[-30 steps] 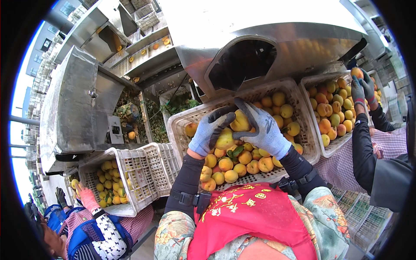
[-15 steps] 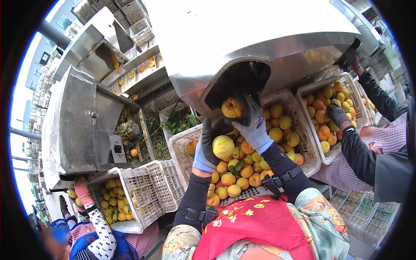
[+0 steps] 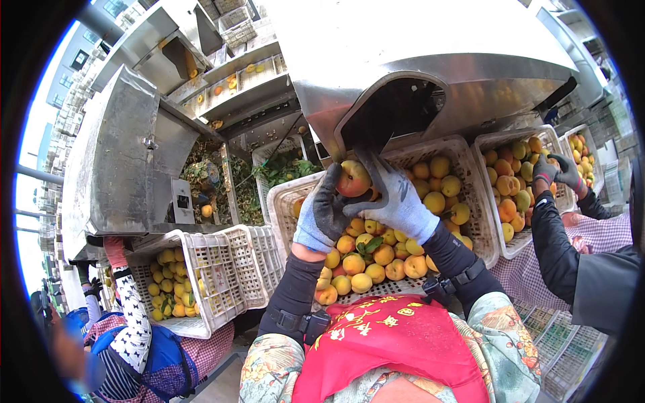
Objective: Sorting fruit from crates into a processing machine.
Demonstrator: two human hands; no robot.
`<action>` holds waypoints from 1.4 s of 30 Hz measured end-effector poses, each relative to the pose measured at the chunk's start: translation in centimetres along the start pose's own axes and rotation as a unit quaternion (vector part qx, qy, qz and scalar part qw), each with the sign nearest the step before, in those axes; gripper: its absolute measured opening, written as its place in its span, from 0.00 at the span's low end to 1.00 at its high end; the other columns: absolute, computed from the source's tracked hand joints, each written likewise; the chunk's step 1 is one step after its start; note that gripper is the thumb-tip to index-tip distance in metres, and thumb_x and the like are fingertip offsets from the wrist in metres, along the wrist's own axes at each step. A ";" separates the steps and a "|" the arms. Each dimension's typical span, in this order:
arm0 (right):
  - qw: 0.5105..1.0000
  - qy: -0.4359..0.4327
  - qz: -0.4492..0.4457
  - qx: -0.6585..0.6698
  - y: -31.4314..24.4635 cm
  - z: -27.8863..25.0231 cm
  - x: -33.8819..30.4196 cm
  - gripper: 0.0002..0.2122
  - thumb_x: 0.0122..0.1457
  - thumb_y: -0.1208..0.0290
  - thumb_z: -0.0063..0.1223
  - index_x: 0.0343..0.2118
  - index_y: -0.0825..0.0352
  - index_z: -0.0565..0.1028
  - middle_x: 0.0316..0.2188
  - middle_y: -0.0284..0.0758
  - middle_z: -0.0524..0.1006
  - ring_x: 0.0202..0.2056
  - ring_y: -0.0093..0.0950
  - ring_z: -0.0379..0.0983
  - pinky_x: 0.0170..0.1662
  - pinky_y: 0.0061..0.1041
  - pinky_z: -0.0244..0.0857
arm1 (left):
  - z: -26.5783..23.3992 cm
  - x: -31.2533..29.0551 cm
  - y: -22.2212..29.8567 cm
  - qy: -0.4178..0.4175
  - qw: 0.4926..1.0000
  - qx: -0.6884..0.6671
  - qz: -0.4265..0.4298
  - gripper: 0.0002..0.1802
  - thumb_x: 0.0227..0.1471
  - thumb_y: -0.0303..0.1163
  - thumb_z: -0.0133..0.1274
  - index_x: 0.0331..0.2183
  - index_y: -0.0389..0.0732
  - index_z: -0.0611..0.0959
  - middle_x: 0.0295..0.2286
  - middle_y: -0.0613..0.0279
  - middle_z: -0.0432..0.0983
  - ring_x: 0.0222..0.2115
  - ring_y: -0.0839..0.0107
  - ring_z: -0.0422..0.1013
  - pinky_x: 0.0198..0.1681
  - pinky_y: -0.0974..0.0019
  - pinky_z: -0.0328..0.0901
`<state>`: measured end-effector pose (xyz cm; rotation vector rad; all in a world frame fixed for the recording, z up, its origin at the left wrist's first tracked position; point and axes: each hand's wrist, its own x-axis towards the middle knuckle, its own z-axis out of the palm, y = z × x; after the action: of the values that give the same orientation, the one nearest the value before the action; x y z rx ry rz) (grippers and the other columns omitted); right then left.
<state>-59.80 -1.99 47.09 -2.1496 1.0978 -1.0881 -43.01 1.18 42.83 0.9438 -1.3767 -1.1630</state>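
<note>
Left hand (image 3: 321,211), center of frame, pinches a reddish-yellow peach (image 3: 354,178), roundish, no clear long axis. Peach sits between the hands, nearer the left, below and left of the metal housing's dark opening (image 3: 398,111). Right hand (image 3: 398,201) has fingers extended beside the peach, toward the opening; can't tell if gripping. Fruit crate (image 3: 482,215) beneath.

My left hand (image 3: 321,213) and right hand (image 3: 399,203) wear pale-blue knit gloves (image 3: 418,220) with dark-grey fingers, and my fabric arm sleeves (image 3: 290,285) are black; the round peach (image 3: 353,178) at my left fingers is yellow blushed rosy red. My red cloth apron (image 3: 403,359) bears yellow lettering, and my pale-green shirt (image 3: 504,329) has orange flowers.
</note>
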 end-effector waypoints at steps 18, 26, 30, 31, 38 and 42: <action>0.963 0.094 -0.027 -0.250 8.9 -2.2 5.3 0.30 0.48 0.64 0.62 0.55 0.69 0.66 0.48 0.47 0.71 0.49 0.43 0.68 0.52 0.37 0.62 | 8.6 -1.8 -11.5 -0.288 0.808 0.514 -0.024 0.40 0.40 0.38 0.61 0.57 0.48 0.67 0.60 0.49 0.51 0.53 0.47 0.60 0.53 0.50 0.61; 0.837 -0.354 0.124 -0.399 13.7 -6.2 -10.6 0.31 0.51 0.64 0.50 0.60 0.63 0.60 0.53 0.46 0.67 0.51 0.43 0.66 0.52 0.38 0.60 | 8.0 -2.4 -13.7 -0.192 0.916 0.350 -0.038 0.39 0.42 0.32 0.62 0.56 0.46 0.66 0.58 0.52 0.55 0.52 0.52 0.63 0.53 0.51 0.63; 0.725 -0.442 0.057 -0.526 15.2 -4.3 -11.4 0.28 0.52 0.65 0.47 0.57 0.71 0.62 0.46 0.50 0.72 0.46 0.40 0.69 0.48 0.36 0.60 | 8.3 -3.1 -12.4 0.019 0.890 -0.273 -0.365 0.31 0.48 0.37 0.62 0.52 0.44 0.70 0.50 0.59 0.66 0.46 0.62 0.69 0.48 0.55 0.67; 0.703 -0.470 0.061 -0.530 15.6 -4.0 -10.5 0.28 0.52 0.65 0.48 0.56 0.71 0.63 0.43 0.50 0.73 0.44 0.40 0.70 0.47 0.36 0.60 | 7.3 -3.0 -12.7 0.013 0.857 -0.345 -0.383 0.29 0.49 0.37 0.62 0.51 0.45 0.71 0.48 0.61 0.67 0.45 0.65 0.69 0.46 0.56 0.68; 0.877 -0.367 0.256 -0.174 8.5 -7.3 -5.8 0.36 0.46 0.61 0.61 0.59 0.66 0.62 0.41 0.45 0.76 0.43 0.39 0.72 0.48 0.33 0.63 | 5.1 -3.0 -9.3 0.022 0.696 -0.596 -0.398 0.33 0.47 0.55 0.58 0.48 0.43 0.73 0.48 0.54 0.70 0.52 0.54 0.64 0.56 0.39 0.57; 0.928 -0.193 0.290 0.133 3.5 -6.3 -4.9 0.42 0.43 0.62 0.66 0.62 0.66 0.57 0.45 0.46 0.74 0.46 0.41 0.72 0.51 0.31 0.62 | 5.0 -1.6 -4.6 -0.056 0.699 -0.655 -0.283 0.45 0.44 0.65 0.53 0.54 0.41 0.69 0.58 0.49 0.58 0.60 0.48 0.52 0.61 0.35 0.46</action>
<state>-68.33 -0.32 46.05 -1.5751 1.1990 -0.4808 -48.00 2.43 38.17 0.1662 -0.0037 -2.1877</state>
